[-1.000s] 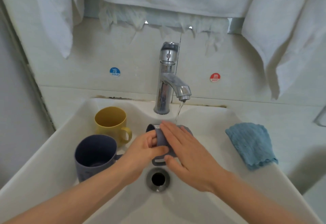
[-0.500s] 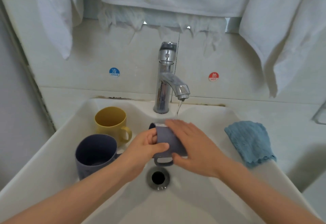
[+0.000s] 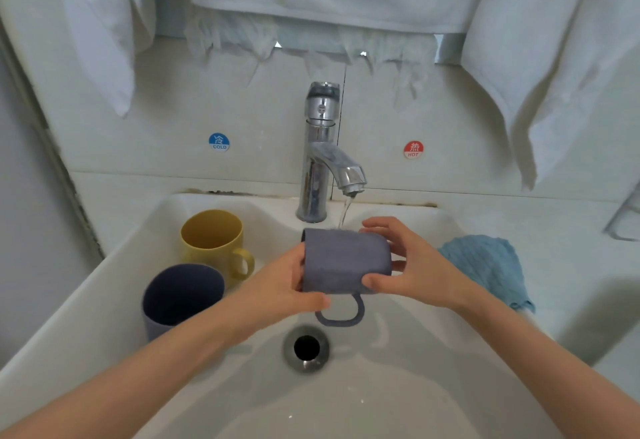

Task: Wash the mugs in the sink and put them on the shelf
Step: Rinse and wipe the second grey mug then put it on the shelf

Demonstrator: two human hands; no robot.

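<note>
Mugs get a rinse at a white sink (image 3: 86, 317). Far left of the tap (image 3: 320, 161) and nearest the camera, a navy mug (image 3: 180, 296) stands upright in the basin. Just behind it, closer to the tap, a yellow mug (image 3: 211, 241) also stands upright w/ its handle to the right (whether the two touch, can't tell). On the wall left of the tap: a blue COLD sticker (image 3: 219, 142).

Below the tap, the left hand (image 3: 280, 286) grips the mouth end of a grey-blue mug (image 3: 346, 264), thumb curled along its near edge by the handle, other fingers hidden behind. The mug is held on its side above the basin, handle hanging toward the drain (image 3: 306, 348), which sits below the tap. A thin stream of water (image 3: 346, 212) from the tap lands on the mug's far upper side.

Just right of the tap, the right hand (image 3: 415, 272) wraps the mug's base end, thumb on the near side, fingers curled over the far side. Further right of the tap: a red HOT sticker (image 3: 413, 149) on the wall and a crumpled blue cloth (image 3: 485, 265) on the sink's ledge. White towels (image 3: 554, 58) hang above the tap.
</note>
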